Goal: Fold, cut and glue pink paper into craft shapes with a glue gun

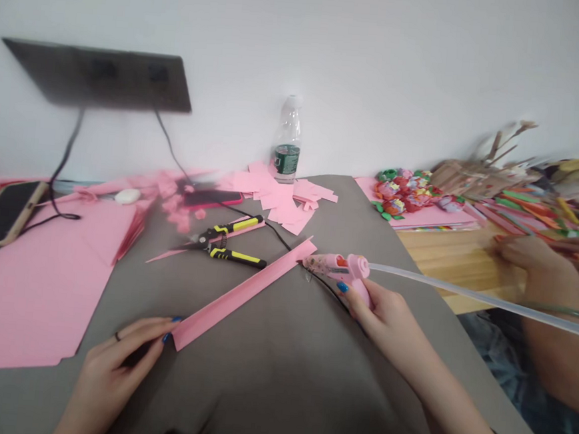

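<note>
- the left hand (111, 373) is at the lower left, and its fingers close on the near end of a folded pink paper strip (243, 293); the nails are blue
- the strip lies on a grey work surface (310, 332) and runs up and to the right, away from the left hand
- the right hand (384, 325) is clamped around the grip of a pink hot glue gun (333, 266), and a long clear glue stick (483, 299) comes out from the back of it
- the nozzle of the gun is just beside the far end of the strip, so the strip lies between the two hands
- yellow and black snips (222, 245) lie on the surface, left of the strip and near its far end
- loose pink paper pieces (281, 196) lie behind them, in front of a plastic bottle (288, 140)
- a pile of pink paper sheets (37, 297) and a phone (1, 214) are at the left
- on the right, a co-worker's hand (531, 263) is over a wooden table (447, 256), near colourful paper flowers (402, 192)
</note>
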Motion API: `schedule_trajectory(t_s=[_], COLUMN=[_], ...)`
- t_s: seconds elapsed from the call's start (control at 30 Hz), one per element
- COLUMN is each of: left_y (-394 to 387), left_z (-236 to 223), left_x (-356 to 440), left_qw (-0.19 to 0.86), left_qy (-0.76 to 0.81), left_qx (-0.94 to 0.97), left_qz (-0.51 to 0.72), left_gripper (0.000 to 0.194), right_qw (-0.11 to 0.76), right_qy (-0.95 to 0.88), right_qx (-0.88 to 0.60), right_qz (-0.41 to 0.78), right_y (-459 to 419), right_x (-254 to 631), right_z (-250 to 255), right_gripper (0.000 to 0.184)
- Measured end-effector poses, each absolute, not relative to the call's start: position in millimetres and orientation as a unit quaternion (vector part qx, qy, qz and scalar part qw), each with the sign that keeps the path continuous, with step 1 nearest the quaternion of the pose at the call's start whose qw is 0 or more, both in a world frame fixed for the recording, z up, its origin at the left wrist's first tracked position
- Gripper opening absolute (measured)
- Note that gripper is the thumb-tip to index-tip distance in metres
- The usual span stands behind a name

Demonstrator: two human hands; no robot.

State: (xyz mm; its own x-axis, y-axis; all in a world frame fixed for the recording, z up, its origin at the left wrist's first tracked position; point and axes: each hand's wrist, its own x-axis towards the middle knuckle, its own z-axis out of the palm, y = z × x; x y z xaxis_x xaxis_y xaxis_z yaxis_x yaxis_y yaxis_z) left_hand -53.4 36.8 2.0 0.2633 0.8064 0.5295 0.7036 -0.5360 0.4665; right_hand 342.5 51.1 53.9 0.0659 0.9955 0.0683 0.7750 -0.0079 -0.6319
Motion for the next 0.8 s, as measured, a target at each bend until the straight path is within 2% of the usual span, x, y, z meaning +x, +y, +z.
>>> schedule_trajectory(t_s=[0.37, 0.8], left_y=[37.4, 34.7], left_z=[4.3, 2.6], left_x=[-50.5, -46.7], left_qw=[0.083, 0.105], left_qy=[0.482, 0.480], left_qx=[0.783, 0.775], left_qz=[0.384, 0.398], left_gripper=[0.016, 0.018], right_qw=[0.250, 0.239], right_qy=[-0.631, -0.607], right_qx=[-0.709, -0.734], right_qz=[0.189, 0.188], right_y=[54.4, 56.8], right_x=[351.9, 370.6], right_z=[51.2, 39.2], right_gripper=[0.044, 0.053])
